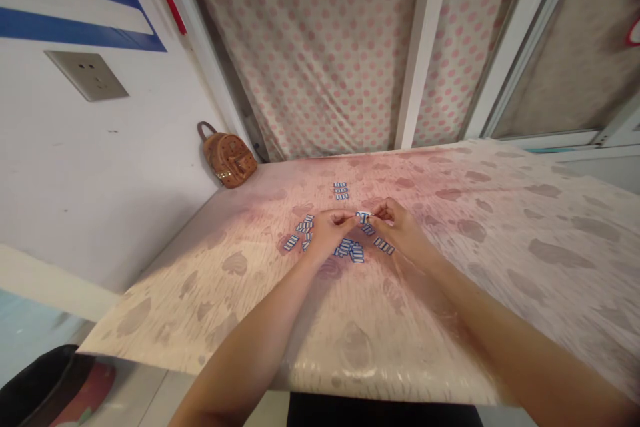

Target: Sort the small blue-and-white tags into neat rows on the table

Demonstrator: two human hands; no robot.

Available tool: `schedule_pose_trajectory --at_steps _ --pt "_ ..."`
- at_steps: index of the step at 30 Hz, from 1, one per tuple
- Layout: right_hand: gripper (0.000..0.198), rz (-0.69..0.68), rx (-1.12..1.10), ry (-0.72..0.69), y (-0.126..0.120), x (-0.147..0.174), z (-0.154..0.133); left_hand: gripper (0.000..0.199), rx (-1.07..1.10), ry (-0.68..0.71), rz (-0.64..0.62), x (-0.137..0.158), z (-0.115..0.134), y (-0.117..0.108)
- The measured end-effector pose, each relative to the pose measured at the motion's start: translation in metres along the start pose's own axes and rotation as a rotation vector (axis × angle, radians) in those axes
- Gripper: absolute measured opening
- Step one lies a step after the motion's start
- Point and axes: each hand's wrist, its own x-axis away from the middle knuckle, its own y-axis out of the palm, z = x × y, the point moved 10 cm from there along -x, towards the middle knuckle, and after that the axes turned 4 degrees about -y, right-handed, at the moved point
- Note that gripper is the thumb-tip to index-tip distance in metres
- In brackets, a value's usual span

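Between my two hands, above the middle of the table, is a small white piece with blue marks (364,217). My left hand (331,230) pinches its left side, thumb against fingers. From the other side, my right hand (397,225) pinches its right edge. Several small blue-and-white striped pieces (345,248) lie in a loose pile just below the hands. More such pieces (305,223) are scattered left of my left hand, partly hidden by it. One striped piece (384,245) rests under my right wrist. Farther back, several pieces stand in a neat column (341,191).
A patterned cloth (240,307) covers the table. At its back left corner a small brown backpack-shaped bag (230,159) leans near the wall. A dotted curtain (320,47) hangs behind the table. A wall socket (87,75) is at left, and a dark bin-like object (45,383) stands on the floor.
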Motion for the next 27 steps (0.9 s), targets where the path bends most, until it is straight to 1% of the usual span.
schedule_pose_trajectory --at_steps 3,5,7,10,15,16,19,20,23,27 --pt "0.021 0.010 -0.068 0.008 0.000 0.000 0.001 0.027 0.025 0.004 -0.006 -0.001 0.000 0.000" --pt "0.016 -0.025 -0.079 0.004 0.002 0.000 -0.003 0.027 0.027 0.003 -0.011 -0.001 0.000 0.000" --pt "0.012 -0.049 -0.071 -0.006 0.003 0.001 -0.008 0.027 0.013 -0.006 -0.016 0.000 0.001 0.001" --pt "0.014 -0.042 -0.055 -0.018 0.001 0.001 -0.014 0.027 0.016 -0.005 -0.004 0.001 0.003 0.000" --pt "0.014 -0.048 -0.011 -0.022 0.002 0.002 -0.013 0.026 0.050 0.017 0.015 0.001 0.007 -0.002" --pt "0.016 -0.054 0.010 -0.031 0.002 0.002 -0.013 0.026 0.052 0.009 0.021 0.001 0.006 -0.003" --pt "0.035 -0.085 0.091 -0.084 0.006 0.004 -0.019 0.027 0.054 -0.021 0.036 0.000 0.002 -0.005" --pt "0.038 -0.099 0.117 -0.108 0.008 0.005 -0.022 0.028 0.054 -0.028 0.036 -0.001 0.000 -0.006" --pt "0.032 -0.120 0.167 -0.152 0.010 0.006 -0.029 0.029 0.062 -0.031 0.031 -0.002 -0.001 -0.006" --pt "0.023 -0.129 0.202 -0.154 0.010 0.007 -0.034 0.030 0.081 -0.043 0.024 -0.002 0.000 -0.005"
